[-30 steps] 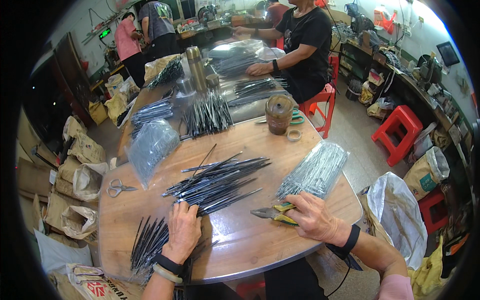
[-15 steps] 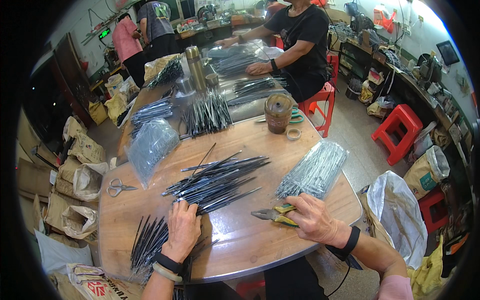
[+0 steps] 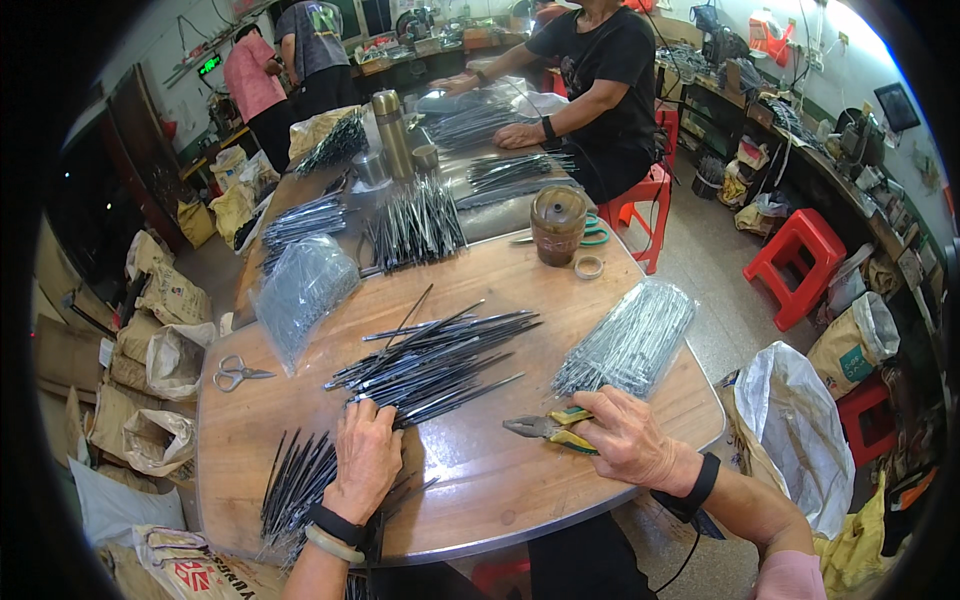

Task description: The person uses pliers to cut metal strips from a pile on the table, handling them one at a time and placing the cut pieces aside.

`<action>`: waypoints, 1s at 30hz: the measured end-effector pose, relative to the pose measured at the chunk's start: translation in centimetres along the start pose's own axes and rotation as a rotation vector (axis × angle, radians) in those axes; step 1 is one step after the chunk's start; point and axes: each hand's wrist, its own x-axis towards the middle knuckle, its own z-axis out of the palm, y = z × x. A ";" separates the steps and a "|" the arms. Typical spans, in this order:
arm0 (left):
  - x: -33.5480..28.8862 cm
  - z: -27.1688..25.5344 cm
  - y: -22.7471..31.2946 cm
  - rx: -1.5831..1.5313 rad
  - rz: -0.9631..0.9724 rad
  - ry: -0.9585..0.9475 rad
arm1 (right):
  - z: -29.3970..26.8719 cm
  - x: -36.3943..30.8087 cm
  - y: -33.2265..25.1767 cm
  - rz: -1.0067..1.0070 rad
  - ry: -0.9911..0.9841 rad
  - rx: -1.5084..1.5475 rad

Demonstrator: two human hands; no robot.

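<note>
My left hand (image 3: 365,455) lies palm down on the near end of a loose pile of thin dark metal rods (image 3: 435,355) in the middle of the wooden table (image 3: 480,490). My right hand (image 3: 630,440) grips yellow-handled pliers (image 3: 545,428), their jaws pointing left just above the tabletop. A smaller bunch of dark rods (image 3: 295,480) lies by my left wrist. A clear bag of silvery rods (image 3: 630,340) rests right behind my right hand.
Scissors (image 3: 238,373) and another clear bag of rods (image 3: 300,290) lie at the left. A brown jar (image 3: 557,225), a tape roll (image 3: 588,266) and more rod bundles (image 3: 415,225) stand further back. A person in black (image 3: 600,80) works across the table. Red stools (image 3: 800,260) and sacks stand around.
</note>
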 end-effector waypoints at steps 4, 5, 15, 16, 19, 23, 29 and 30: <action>0.2 0.3 -0.1 -0.011 -0.001 0.003 | 0.3 0.0 0.1 0.005 0.006 0.019; 0.2 0.3 -0.2 -0.011 -0.002 0.002 | 0.3 0.0 0.1 0.009 0.002 0.020; -0.1 0.5 -0.4 0.034 -0.050 0.011 | 0.4 -0.2 -0.2 0.010 0.015 0.031; -0.2 0.5 -0.5 0.045 -0.043 0.005 | 0.4 -0.1 -0.2 0.010 0.015 0.031; -0.1 0.6 -0.5 0.053 -0.050 -0.014 | 0.4 -0.1 -0.3 0.013 0.010 0.032; -0.2 0.8 -0.8 0.074 -0.028 0.031 | 0.6 -0.1 -0.2 0.012 0.015 0.035; -0.3 0.7 -0.9 0.070 -0.023 0.026 | 0.4 -0.1 -0.3 0.008 0.006 0.033; -0.3 0.7 -0.9 0.069 -0.019 0.029 | 0.4 -0.1 -0.3 0.010 0.000 0.034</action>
